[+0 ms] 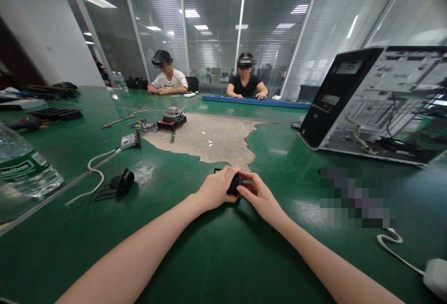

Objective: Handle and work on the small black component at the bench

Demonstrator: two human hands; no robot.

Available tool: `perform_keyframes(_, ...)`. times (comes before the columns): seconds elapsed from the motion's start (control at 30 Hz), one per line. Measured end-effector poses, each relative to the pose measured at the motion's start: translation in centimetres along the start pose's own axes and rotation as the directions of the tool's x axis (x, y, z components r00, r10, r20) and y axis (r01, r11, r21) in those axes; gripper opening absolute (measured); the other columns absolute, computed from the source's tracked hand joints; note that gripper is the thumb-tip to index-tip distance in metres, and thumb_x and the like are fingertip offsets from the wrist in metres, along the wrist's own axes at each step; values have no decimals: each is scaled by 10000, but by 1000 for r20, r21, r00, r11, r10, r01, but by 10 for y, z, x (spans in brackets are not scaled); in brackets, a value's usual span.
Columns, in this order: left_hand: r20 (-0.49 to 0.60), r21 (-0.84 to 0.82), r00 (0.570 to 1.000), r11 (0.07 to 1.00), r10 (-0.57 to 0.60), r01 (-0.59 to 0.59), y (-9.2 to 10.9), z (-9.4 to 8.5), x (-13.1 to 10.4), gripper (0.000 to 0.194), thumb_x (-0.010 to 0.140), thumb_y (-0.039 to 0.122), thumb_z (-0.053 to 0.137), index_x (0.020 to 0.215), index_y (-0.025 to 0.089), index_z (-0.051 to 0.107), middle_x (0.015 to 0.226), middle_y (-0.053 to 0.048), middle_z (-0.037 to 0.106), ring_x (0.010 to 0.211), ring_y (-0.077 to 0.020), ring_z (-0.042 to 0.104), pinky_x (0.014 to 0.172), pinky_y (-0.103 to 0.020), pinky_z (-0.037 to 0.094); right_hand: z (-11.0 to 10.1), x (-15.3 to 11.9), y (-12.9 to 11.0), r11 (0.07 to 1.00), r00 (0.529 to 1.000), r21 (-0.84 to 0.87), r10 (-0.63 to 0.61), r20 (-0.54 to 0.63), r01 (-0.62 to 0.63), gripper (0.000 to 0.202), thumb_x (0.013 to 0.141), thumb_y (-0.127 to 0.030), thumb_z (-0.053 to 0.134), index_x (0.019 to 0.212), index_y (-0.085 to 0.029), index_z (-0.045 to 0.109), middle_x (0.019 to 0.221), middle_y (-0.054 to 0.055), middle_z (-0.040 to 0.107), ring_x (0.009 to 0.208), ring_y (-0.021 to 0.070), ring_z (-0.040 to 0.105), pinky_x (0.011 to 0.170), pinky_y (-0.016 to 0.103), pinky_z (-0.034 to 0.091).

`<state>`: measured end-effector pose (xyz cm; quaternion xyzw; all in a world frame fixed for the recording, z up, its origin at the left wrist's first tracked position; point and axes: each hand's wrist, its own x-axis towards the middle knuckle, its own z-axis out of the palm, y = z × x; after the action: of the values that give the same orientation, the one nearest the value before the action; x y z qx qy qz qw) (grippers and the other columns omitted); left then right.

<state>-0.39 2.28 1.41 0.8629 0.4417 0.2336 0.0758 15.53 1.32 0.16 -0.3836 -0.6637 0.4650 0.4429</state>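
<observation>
Both hands meet around a small black plastic part (235, 184) just above the green table, before the edge of the bare patch. My left hand (219, 187) wraps over its left side, with the fingers covering much of it. From the right, the thumb and fingers of my right hand (255, 191) close on its rounded end. A dark corner of it shows beyond my left fingers; its exact kind I cannot make out. To the left lies another black plastic piece (120, 184), with a round mouth and several prongs.
A computer case (323, 104) stands open-sided at right, near a blurred dark object (356, 197) with a white cable. Leftward are a water bottle (26, 166), a metal bracket (128, 141), a white cord (94, 166) and a cooler fan (172, 117). Two people sit across the table.
</observation>
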Motion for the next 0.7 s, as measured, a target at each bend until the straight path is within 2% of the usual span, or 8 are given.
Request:
perform_keyframes(0.13,3,-8,1000,1000,10,-10,0,-1,0,629,611,206,631,1143,226,296,1086,-44,471,924,-213,526,746,-321,441,0,-2,-1,1000,999,-5,-27,47,28,278,738,-255,559,985,-224,435,980,35,524,928,162,542,789,317,481)
perform_keyframes(0.3,-13,1,1000,1000,14,-14,-2,1,-1,634,612,230,636,1145,217,293,1090,-48,468,927,-220,526,753,-328,444,2,-5,-2,996,996,-19,-90,4,90,176,762,-272,536,908,-227,449,961,21,491,988,163,507,791,298,480)
perform_keyframes(0.4,-17,6,1000,1000,4,-4,-2,1,-1,627,614,252,640,1140,215,302,1079,-49,472,915,-224,531,744,-332,447,2,-3,-1,998,998,-4,-56,-3,56,180,759,-287,536,900,-225,445,961,21,497,930,155,537,753,292,495)
perform_keyframes(0.5,-7,-4,1000,1000,2,-2,-1,0,-1,620,615,250,638,1138,221,306,1077,-48,474,913,-221,532,743,-331,446,1,-1,-1,1000,1000,-24,-16,-8,16,260,748,-289,544,975,-221,439,1016,40,500,889,154,555,759,313,495)
perform_keyframes(0.7,15,-22,1000,1000,5,-5,0,-2,-1,620,612,211,628,1138,231,299,1091,-46,465,944,-218,520,760,-333,437,0,-2,-4,1000,999,-11,-4,32,4,267,729,-278,568,959,-217,448,978,36,534,929,167,544,791,326,486)
